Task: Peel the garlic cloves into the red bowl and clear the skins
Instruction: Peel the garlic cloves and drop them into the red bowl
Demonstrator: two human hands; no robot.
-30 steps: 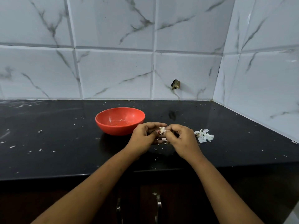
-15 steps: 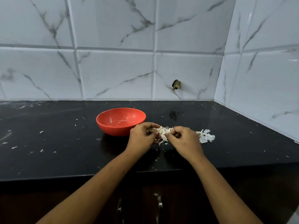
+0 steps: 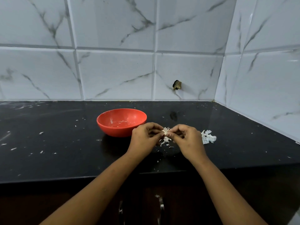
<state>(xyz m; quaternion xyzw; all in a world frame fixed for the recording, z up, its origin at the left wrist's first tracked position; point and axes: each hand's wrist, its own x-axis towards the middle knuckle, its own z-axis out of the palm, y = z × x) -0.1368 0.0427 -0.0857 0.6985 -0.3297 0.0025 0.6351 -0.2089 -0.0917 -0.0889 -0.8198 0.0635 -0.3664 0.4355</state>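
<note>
We see cool, even, rather dim light. Left of the red bowl [image 3: 121,122], the glossy black counter [image 3: 48,159] carries pale streaky glare, and a soft shadow sits just before the bowl. Above it, tile lines [image 3: 113,49] bow from wide-angle distortion. Far below it, the cabinet [image 3: 24,205] sinks into darkness.

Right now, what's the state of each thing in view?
red bowl, upright on the counter, only pale flecks inside.
garlic clove, pinched between both hands, skin flaking off.
left hand, pinching the clove.
right hand, pinching the clove too.
skin pile, loose, just right of the right hand.
counter, strewn with skin flecks.
</note>
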